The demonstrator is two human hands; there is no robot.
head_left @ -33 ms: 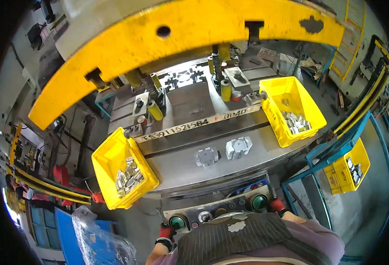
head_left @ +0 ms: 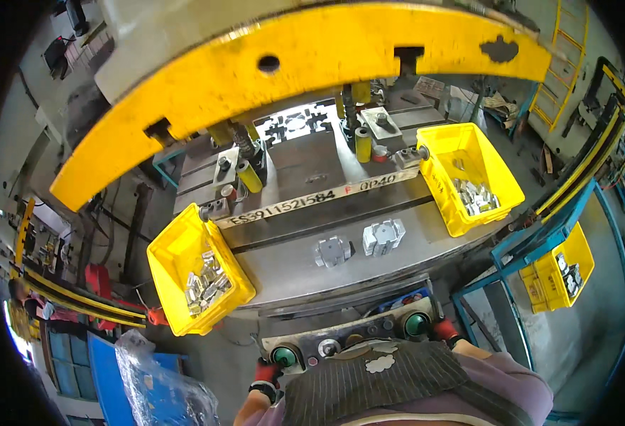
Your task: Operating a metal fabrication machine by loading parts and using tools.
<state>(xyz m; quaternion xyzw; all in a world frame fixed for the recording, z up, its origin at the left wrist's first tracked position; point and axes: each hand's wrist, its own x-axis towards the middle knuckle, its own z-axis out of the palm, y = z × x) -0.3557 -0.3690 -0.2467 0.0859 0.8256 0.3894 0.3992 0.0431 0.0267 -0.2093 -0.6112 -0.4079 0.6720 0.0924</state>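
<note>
Now left hand (head_left: 268, 373) and right hand (head_left: 445, 330) sit at green push-buttons (head_left: 284, 356) (head_left: 417, 324), fingers' grip unclear, yellow bins (head_left: 167, 280) (head_left: 437, 199) part-filled, metal blocks (head_left: 333, 252) (head_left: 383, 238) lying outside.

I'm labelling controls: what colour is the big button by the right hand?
The big button is green, clearest in the head view.

The head view looks forward and down from the wearer's head, upright, through a wide fisheye lens (straight edges bow toward the picture's rim). Close in is the dark pinstriped cloth apron (head_left: 412, 380), at the bottom centre. The left hand in a red and black glove (head_left: 268, 372) and the right hand in a red glove (head_left: 446, 330) lie low in the frame. Farther off, the grey steel press table (head_left: 284, 273) spans the middle; the broad yellow metal beam (head_left: 334, 46) arches across the top.
</note>
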